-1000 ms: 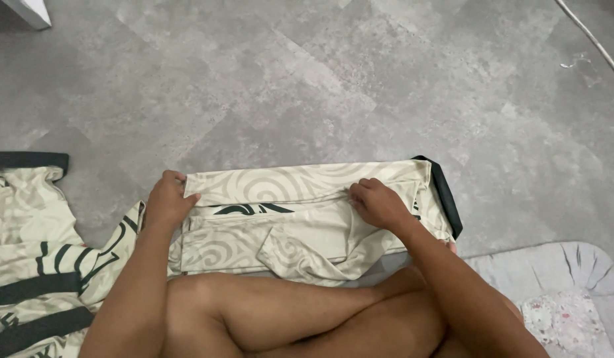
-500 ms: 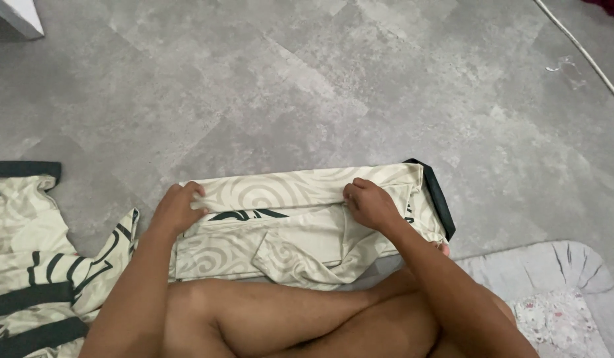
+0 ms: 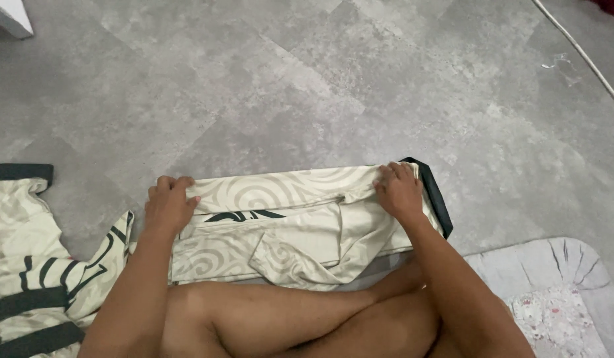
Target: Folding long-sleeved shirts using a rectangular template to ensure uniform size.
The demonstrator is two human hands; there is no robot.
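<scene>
Grey tiled floor (image 3: 307, 79) is seen under a cream swirl-patterned garment (image 3: 287, 219), its top edge gripped by both closed hands, left hand (image 3: 167, 204) and right hand (image 3: 399, 191), spread wider apart than before.

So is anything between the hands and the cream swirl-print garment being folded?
Nothing visible. The left hand and right hand both rest directly on the folded garment, one at each end of its far edge.
</scene>
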